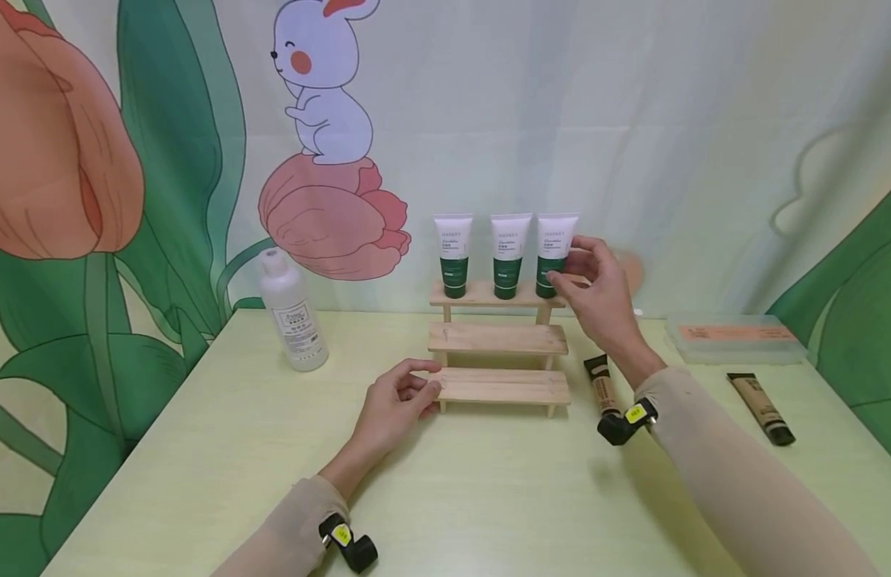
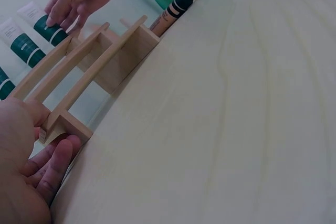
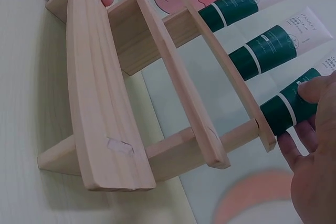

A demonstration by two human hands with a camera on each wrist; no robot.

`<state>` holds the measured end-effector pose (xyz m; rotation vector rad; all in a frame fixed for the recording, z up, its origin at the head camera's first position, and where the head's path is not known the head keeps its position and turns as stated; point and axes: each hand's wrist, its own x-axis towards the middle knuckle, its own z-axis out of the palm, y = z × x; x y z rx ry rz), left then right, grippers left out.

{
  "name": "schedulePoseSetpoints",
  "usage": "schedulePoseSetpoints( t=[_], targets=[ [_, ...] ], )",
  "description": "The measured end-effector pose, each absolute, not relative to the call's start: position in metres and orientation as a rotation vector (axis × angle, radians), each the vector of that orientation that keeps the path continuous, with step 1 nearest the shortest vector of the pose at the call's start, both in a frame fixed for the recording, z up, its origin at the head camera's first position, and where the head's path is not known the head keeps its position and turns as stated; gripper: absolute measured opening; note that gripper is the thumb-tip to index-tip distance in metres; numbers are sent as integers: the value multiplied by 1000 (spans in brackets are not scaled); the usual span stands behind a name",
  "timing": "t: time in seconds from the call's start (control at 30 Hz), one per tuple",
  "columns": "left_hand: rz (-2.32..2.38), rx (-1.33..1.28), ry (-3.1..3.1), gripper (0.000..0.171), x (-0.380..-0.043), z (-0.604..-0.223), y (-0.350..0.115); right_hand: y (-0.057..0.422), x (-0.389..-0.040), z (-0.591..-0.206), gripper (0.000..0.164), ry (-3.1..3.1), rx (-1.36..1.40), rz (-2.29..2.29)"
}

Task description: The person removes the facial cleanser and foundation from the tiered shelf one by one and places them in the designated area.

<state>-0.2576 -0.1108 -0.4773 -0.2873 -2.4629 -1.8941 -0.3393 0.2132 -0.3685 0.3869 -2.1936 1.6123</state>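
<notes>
One bottle (image 1: 294,316), head view only

Print on the three green-and-white tubes (image 1: 507,255) reads too small to make out from the head view. The right hand (image 1: 597,292) covers part of the right-end tube (image 1: 554,252). Near the desk's (image 1: 489,497) right edge, a dark tube's (image 1: 761,409) label stays unreadable, and the flat clear box (image 1: 734,336) blurs.

Off to the side on the pale yellow-green table (image 1: 200,449) there's a clear plastic bottle with a white cap (image 1: 292,312) on the left, a flat clear plastic box with an orange label (image 1: 734,337) far right, and two tan tubes with black caps (image 1: 761,409) (image 1: 602,384) lying flat, all in front of a cartoon bunny-and-tulip backdrop (image 1: 323,96).
</notes>
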Motion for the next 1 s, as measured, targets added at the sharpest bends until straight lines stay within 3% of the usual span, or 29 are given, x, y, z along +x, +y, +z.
schedulePoseSetpoints(
  t=[1.0],
  targets=[
    [-1890, -291, -2458, 27, -258, -479, -110, 276, -303, -351, 54, -2088, 360, 1519]
  ],
)
